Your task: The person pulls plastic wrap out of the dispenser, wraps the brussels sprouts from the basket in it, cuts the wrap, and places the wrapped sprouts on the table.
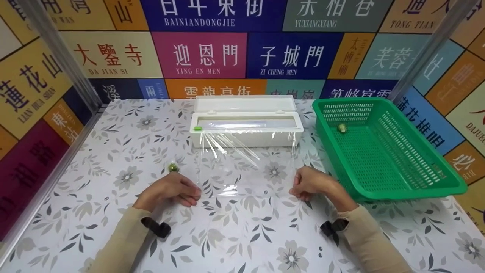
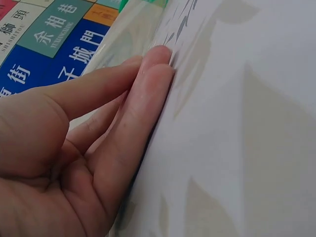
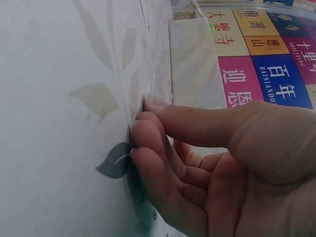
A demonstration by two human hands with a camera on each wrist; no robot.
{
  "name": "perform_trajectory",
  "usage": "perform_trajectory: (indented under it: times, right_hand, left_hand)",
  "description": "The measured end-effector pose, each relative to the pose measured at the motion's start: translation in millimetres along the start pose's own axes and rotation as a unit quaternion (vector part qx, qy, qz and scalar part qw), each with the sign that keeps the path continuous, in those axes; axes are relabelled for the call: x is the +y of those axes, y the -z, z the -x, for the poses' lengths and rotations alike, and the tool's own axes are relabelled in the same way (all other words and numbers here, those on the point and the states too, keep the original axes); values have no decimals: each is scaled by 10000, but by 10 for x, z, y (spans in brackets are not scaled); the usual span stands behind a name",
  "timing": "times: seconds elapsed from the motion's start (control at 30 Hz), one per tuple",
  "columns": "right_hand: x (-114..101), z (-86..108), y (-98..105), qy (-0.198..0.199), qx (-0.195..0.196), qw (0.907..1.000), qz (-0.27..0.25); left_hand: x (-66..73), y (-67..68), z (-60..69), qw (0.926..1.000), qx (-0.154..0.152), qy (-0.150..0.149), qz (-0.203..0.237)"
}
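Observation:
A clear sheet of plastic wrap [image 1: 246,170] stretches toward me from a white wrap dispenser [image 1: 246,140], whose lid [image 1: 244,103] stands raised at the back. My left hand [image 1: 172,189] pinches the sheet's near left corner between thumb and fingers, low over the table. At the near right corner my right hand [image 1: 310,182] pinches the film the same way. In the left wrist view the left hand [image 2: 98,133] has its fingertips close to the tabletop. The right wrist view has the right hand [image 3: 197,148] with thumb against the index finger.
A green plastic basket [image 1: 409,193] stands at the right with a small gold-green object [image 1: 342,128] inside. A similar small object [image 1: 173,167] lies on the table just beyond my left hand. A green slider [image 1: 197,128] sits at the dispenser's left end. Patterned panels rise behind.

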State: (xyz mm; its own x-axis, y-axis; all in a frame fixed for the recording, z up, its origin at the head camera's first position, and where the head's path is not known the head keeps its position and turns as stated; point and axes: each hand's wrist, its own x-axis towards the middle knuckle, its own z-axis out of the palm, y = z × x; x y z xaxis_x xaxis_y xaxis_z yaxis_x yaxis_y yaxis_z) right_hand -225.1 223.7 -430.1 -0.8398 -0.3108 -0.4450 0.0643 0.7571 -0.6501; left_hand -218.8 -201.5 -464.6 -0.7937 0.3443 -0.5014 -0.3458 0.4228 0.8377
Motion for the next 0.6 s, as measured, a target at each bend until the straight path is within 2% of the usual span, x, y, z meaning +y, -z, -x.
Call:
perform_trajectory:
  times: [0.23,0.43,0.6]
  right_hand:
    - [-30,49,10,127,235,9959,868]
    - [-49,93,18,86,449,9956,821]
    - [-102,175,27,245,837,9918,939]
  left_hand:
    - [15,18,1,10000,-5,23,-64]
    - [23,-7,-2,10000,53,61,-52]
    - [20,-32,-20,9999,73,64,-48]
